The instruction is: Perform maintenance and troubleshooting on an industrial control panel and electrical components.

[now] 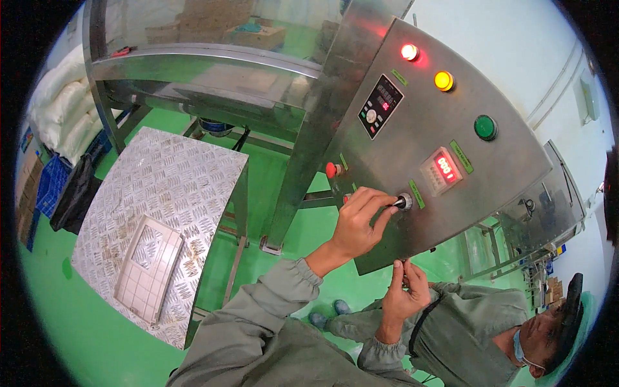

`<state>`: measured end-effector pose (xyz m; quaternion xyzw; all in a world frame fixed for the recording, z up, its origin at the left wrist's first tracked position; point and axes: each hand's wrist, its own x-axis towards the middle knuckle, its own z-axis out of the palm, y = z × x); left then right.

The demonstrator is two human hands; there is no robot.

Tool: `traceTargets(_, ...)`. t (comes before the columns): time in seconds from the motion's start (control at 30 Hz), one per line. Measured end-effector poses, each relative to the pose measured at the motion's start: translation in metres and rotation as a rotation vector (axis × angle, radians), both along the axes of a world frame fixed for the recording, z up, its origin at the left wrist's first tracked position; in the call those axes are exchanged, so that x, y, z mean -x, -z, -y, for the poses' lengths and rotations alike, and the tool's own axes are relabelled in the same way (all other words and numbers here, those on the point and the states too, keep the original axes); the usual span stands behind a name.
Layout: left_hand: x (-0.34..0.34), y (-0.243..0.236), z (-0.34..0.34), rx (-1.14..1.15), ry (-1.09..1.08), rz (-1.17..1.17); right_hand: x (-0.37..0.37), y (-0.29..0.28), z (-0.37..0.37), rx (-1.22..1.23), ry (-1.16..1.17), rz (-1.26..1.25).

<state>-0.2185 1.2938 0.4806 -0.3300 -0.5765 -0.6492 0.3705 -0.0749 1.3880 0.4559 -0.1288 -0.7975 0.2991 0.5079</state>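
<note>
My left hand point(364, 219) pinches a black rotary knob point(402, 202) on the lower part of a sloping steel control panel point(471, 193). Just below the panel's bottom edge, my right hand point(405, 300) has its fingers curled closed; what is in them I cannot make out. On the panel are lit red point(409, 51) and yellow point(443, 80) lamps, a green button point(485, 127), a small keypad display point(380, 106), a red-digit counter point(442, 169) and a red push button point(333, 169) at the left.
A co-worker point(477, 329) in grey-green stands at lower right. A diamond-plate step point(109, 226) carries a pale gridded tray point(145, 277). Behind are a steel machine frame point(206, 53), white sacks point(61, 109) with blue crates, and another steel unit point(538, 232) at right.
</note>
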Motion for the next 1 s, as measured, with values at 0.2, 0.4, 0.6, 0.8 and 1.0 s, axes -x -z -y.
traceTargets(0.2,0.001,0.001,-0.004,-0.012,0.000,-0.037,-0.001,-0.001,-0.001,0.006,0.011,0.019)
traceTargets(0.4,0.005,0.001,-0.004,-0.007,-0.036,-0.116,0.000,0.004,-0.004,-0.009,0.023,0.011)
traceTargets(0.6,0.014,0.004,-0.003,0.043,-0.073,-0.219,0.000,0.001,-0.001,0.010,0.015,0.004)
traceTargets(0.8,0.023,0.008,0.000,0.108,-0.088,-0.307,0.000,-0.001,-0.001,-0.022,0.040,0.017)
traceTargets(1.0,0.027,0.010,0.004,0.150,-0.086,-0.348,-0.001,0.002,-0.002,-0.004,0.039,0.021)
